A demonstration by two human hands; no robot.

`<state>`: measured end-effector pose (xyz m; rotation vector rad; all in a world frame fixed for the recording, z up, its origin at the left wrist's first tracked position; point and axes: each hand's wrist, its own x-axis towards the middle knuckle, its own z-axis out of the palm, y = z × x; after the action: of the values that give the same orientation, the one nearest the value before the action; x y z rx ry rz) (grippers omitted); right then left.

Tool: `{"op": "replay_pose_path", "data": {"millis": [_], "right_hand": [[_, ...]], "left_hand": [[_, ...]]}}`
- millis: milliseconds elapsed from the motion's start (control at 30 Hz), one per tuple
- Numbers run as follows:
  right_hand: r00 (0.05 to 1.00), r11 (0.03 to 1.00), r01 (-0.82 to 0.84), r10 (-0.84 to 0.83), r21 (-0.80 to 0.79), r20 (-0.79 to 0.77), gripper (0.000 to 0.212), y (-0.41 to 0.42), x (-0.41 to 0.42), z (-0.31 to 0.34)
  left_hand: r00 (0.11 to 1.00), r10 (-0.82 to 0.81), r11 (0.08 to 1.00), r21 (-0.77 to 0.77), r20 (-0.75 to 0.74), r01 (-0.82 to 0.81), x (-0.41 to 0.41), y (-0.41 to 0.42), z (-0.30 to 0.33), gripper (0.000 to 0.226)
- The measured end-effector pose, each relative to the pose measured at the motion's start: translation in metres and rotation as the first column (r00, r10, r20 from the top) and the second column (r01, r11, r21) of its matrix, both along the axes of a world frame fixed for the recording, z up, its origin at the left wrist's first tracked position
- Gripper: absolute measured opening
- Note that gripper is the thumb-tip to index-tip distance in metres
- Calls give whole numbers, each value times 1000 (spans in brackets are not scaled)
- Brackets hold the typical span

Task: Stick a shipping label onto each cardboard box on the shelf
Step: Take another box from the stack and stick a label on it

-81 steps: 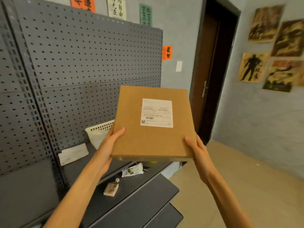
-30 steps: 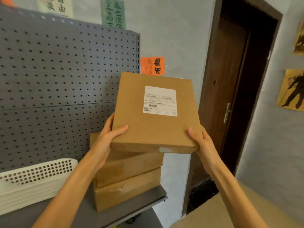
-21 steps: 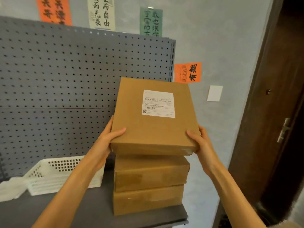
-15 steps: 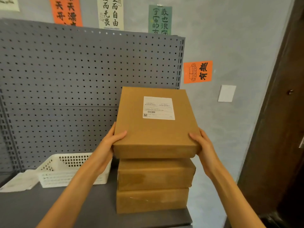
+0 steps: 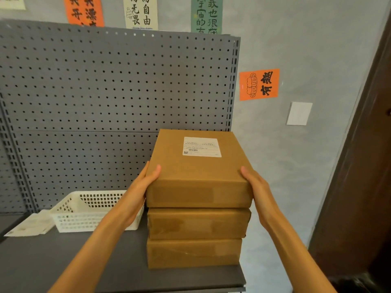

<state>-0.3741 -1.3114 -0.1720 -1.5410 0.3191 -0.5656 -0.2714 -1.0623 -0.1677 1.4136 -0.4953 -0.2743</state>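
A flat cardboard box (image 5: 196,172) with a white shipping label (image 5: 201,146) on its top lies on a stack of two more cardboard boxes (image 5: 196,237) at the right end of the grey shelf (image 5: 74,263). My left hand (image 5: 139,187) grips the top box's left side, thumb on its top. My right hand (image 5: 257,187) holds its right side. The tops of the two lower boxes are hidden.
A white perforated plastic basket (image 5: 84,210) stands on the shelf left of the stack, with white sheets (image 5: 29,226) beside it. A grey pegboard (image 5: 105,102) backs the shelf. A dark wooden door frame (image 5: 364,166) is at the right.
I carried the labelled box from the lower left up to the shelf and lowered it onto the two stacked boxes. Both hands have stayed on its sides throughout.
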Motion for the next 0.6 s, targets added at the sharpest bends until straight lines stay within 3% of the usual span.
{"op": "replay_pose_path", "data": {"millis": [100, 300, 600], "right_hand": [[999, 1000, -4, 3, -7, -48, 56, 1, 0, 0], [989, 999, -37, 36, -6, -141, 56, -5, 3, 4], [989, 1000, -11, 10, -2, -148, 52, -7, 7, 2]], "left_hand": [[999, 43, 998, 35, -17, -42, -4, -1, -1, 92], [985, 132, 991, 32, -111, -129, -5, -9, -4, 24], [968, 213, 976, 66, -131, -206, -10, -14, -3, 36]]}}
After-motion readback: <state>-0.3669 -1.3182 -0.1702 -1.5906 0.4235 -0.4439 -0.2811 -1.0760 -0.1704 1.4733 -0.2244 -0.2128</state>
